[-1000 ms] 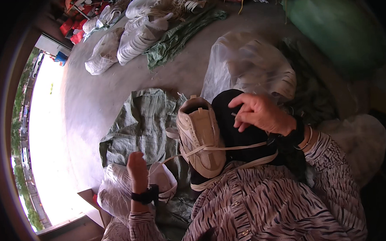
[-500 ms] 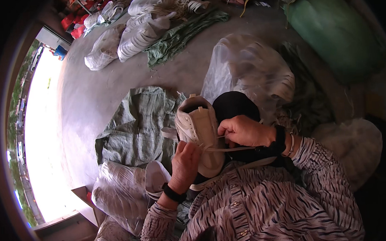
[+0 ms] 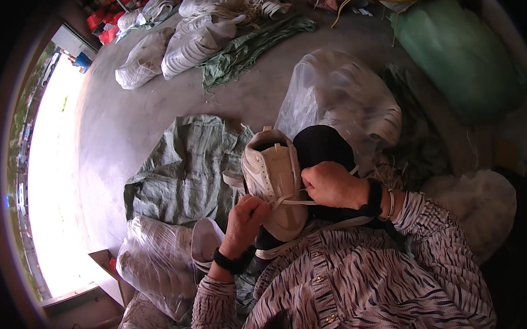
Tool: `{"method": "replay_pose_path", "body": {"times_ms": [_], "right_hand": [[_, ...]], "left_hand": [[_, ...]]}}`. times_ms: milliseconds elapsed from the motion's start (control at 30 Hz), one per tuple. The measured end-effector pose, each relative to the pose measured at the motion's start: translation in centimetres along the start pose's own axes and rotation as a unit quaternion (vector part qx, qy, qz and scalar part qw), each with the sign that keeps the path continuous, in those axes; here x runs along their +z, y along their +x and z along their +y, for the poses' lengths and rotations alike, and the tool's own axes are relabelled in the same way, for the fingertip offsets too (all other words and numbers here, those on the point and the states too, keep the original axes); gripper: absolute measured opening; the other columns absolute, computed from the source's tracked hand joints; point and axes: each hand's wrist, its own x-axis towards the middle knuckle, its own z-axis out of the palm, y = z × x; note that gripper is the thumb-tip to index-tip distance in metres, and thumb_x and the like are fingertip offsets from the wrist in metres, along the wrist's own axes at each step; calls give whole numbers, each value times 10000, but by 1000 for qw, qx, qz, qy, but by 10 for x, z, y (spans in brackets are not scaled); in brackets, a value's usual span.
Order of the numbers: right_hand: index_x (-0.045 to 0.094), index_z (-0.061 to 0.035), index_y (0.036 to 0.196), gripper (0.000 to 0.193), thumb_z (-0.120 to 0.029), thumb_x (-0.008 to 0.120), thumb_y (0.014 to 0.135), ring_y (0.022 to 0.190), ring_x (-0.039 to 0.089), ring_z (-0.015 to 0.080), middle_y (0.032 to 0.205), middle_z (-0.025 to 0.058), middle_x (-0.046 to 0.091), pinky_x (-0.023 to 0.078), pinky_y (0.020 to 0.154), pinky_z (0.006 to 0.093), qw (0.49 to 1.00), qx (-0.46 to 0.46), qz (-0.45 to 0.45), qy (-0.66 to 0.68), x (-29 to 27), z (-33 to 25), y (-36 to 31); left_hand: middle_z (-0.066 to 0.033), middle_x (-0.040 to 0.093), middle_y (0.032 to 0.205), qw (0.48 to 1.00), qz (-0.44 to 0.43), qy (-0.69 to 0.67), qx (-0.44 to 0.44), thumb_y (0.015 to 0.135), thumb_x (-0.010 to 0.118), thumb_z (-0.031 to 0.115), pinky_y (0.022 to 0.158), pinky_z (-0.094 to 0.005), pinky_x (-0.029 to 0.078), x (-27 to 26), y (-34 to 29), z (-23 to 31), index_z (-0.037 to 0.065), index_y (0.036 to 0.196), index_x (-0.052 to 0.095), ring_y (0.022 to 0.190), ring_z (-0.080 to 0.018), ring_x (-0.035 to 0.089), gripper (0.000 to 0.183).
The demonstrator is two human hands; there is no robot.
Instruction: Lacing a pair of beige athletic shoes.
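Observation:
A beige and white sneaker (image 3: 287, 223) rests against my lap, its toe toward me and its heel opening away. Across its lower eyelets runs a pale flat shoelace (image 3: 298, 202). At the sneaker's left side, my left hand (image 3: 246, 221) is closed, with its thumb and fingertips pinched on the lace. My right hand (image 3: 337, 185) is closed too, gripping lace just right of the sneaker; its fingertips are partly hidden. Most of the upper eyelets hold no lace. Beyond my right hand is a rounded black shape (image 3: 323, 144), perhaps my knee.
Green woven sacking (image 3: 184, 168) lies on the floor at left. Beside my left arm are a light shoe (image 3: 206, 240) and a wrapped clear bag (image 3: 153, 266). A large clear bag (image 3: 337, 93) stands ahead. Farther off are packed bags (image 3: 202, 46) and a big green sack (image 3: 459, 56).
Both hands stay on the lace with only small shifts. My right hand has turned slightly, and its fingers are more tucked in. The view has moved a little.

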Motion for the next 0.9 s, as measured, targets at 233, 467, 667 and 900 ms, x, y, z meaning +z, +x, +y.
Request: {"method": "replay_pose_path", "body": {"times_ms": [233,467,667,900], "right_hand": [[578,-17,714,127,-123,643,744,660,603,356,670,172,603,473,587,422,998,21,14,53,-1,-2,1],[510,-18,764,100,-90,580,756,632,620,320,674,144,584,498,547,376,980,-101,37,-167,7,-24,-10],[502,-26,808,88,-70,572,775,655,619,310,710,126,595,495,562,372,989,-140,32,-30,5,-3,-5],[535,-43,820,74,-62,587,771,719,615,311,775,128,603,488,607,383,992,-127,-25,7,-6,1,4]], "left_hand": [[-57,507,704,999,-5,-47,-26,856,550,128,607,-271,391,-1,1,4,-16,737,569,664,-145,490,188],[-34,506,700,995,3,-83,-46,871,550,158,589,-251,378,2,0,4,-10,735,577,660,-104,473,218],[13,537,679,983,26,-151,-99,889,543,186,585,-225,370,10,-1,-2,2,724,589,641,-75,469,252],[6,560,685,988,21,-113,-107,882,544,204,567,-232,381,3,10,3,15,742,602,617,-105,518,242]]}}
